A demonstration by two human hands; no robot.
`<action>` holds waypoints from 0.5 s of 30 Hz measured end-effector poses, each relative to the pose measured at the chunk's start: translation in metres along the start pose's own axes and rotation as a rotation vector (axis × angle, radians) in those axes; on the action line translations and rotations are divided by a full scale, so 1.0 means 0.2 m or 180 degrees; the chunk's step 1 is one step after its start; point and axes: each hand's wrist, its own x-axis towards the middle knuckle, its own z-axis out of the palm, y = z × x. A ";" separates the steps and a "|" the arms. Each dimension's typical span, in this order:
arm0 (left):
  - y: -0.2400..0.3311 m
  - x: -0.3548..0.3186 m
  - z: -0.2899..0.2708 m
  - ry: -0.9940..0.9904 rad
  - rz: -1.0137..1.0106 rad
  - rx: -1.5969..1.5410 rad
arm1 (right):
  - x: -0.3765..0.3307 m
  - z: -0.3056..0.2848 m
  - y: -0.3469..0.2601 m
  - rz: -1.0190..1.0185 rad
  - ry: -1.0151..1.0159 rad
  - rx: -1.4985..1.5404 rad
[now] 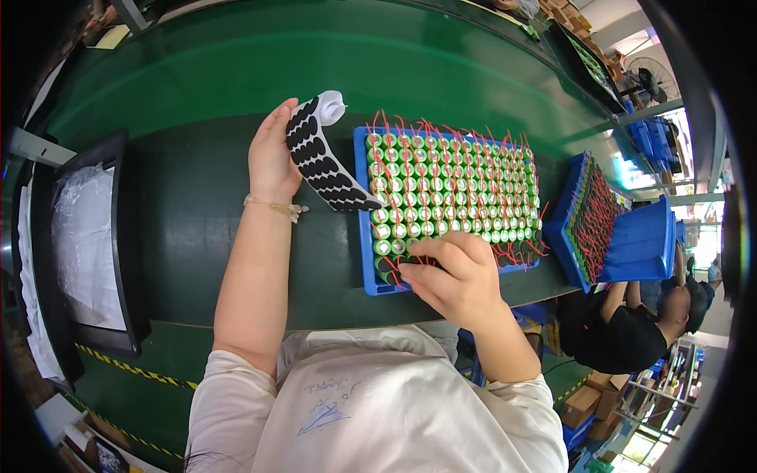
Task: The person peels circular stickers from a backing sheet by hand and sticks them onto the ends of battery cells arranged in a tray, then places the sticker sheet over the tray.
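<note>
Left hand [274, 154] has its fingers closed on the left edge of a curling white-paper strip of black scalloped stickers [319, 162]; strip looks light, floppy, easily creased, best held by the backing edge. It lies just right of that hand, lower end over the left rim of a shallow blue plastic tray [363, 197]; contact unclear. Tray holds green cylindrical cells with red wires [441, 181], upright, between and beyond the hands; likely stiff, smooth, wires delicate, so grasp cell bodies. Right hand [461, 276], fingers bent, is at the near rows; can't tell if pinching.
</note>
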 end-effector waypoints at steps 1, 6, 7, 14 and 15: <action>0.00 0.00 0.01 0.0010 0.0006 0.0000 | 0.00 0.00 0.00 -0.0110 -0.0066 0.0034; 0.00 0.00 0.00 -0.0045 -0.0017 0.0006 | 0.02 -0.02 0.00 0.0086 -0.0357 0.0328; 0.00 0.00 -0.01 -0.0045 -0.0040 -0.0013 | 0.01 -0.02 0.00 0.0295 -0.0378 0.0595; -0.02 -0.08 0.11 0.0136 -0.0135 0.0415 | -0.01 0.02 -0.01 0.0029 -0.0742 0.0066; -0.02 -0.08 0.09 -0.0035 -0.0063 0.0672 | -0.02 0.03 -0.01 0.0018 -0.0737 0.0063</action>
